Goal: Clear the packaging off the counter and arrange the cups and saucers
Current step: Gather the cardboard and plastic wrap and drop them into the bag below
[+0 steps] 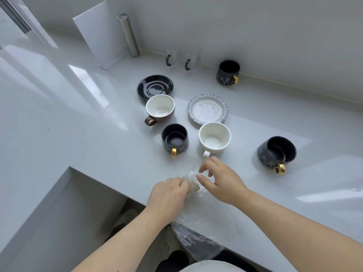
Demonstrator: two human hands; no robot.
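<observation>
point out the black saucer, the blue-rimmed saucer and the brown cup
black saucer (155, 87), head view, centre well
blue-rimmed saucer (207, 110), head view, white middle
brown cup (160, 107), head view, white inside

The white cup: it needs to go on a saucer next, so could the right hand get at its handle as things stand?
Probably yes: the white cup turns its handle toward the right hand, nothing between, but that hand is busy with the plastic wrap.

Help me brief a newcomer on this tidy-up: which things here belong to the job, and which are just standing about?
Part of the job:
- bubble wrap, held by the left hand and right hand
- black saucer, blue-rimmed saucer
- brown cup, white cup
- three dark gold-handled cups

Just standing about:
- two glass mugs
- steel cylinder
- white board
</observation>
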